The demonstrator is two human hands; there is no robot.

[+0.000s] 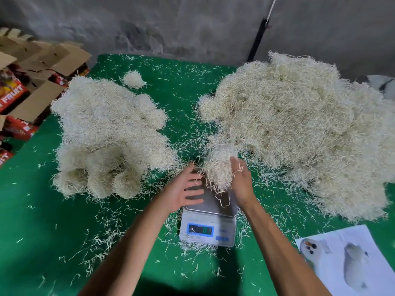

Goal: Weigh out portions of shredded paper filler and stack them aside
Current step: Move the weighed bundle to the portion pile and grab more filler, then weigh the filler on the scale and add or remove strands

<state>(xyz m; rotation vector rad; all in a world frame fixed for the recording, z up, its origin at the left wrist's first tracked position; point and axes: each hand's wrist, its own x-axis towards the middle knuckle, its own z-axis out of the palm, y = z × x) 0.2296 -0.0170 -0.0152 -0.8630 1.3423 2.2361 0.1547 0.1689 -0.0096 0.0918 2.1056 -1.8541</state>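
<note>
Across the green table cover [42, 221] the biggest thing is lying to the right: a broad, loose heap of shredded paper filler [299, 124], reaching from the far edge almost to the near right corner. To the left, well apart from it, a pile of rounded weighed portions [106, 133] is sitting stacked together, with one small separate tuft [133, 79] lying just beyond it toward the wall. Off the table's left edge, open cardboard boxes [38, 67] with red printed sides are standing against the grey wall. At the near right corner a white printed sheet [350, 259] is lying flat. Between the two paper masses, near the person, a small digital scale [208, 223] is sitting with its metal platform facing up and its lit display toward the camera; the digits are too blurred to read. Over that platform a clump of filler [220, 169] is hanging between the hands, strands trailing down onto the pan. The right hand [242, 180] is pressing against the clump's right side with fingers fairly straight, a few strands clinging to them. The left hand [186, 189] is hovering beside the clump's left side, fingers spread and relaxed, gripping nothing. Loose shreds are lying scattered all over the cover.
</note>
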